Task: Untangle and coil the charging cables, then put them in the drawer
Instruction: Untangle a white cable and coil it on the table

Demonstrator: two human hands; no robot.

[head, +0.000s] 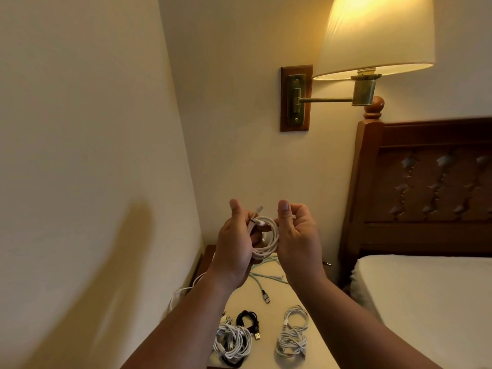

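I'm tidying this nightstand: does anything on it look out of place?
Yes. A pale green braided cable sprawls uncoiled across the cream nightstand top, unlike the coiled bundles at its front, and a white cable loops off its left edge.

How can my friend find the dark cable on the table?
Start at the bedside table beside the bed. Toward its front left, the black cable lies coiled just behind a white bundle. Its neighbours are white or pale blue; this coil is black.
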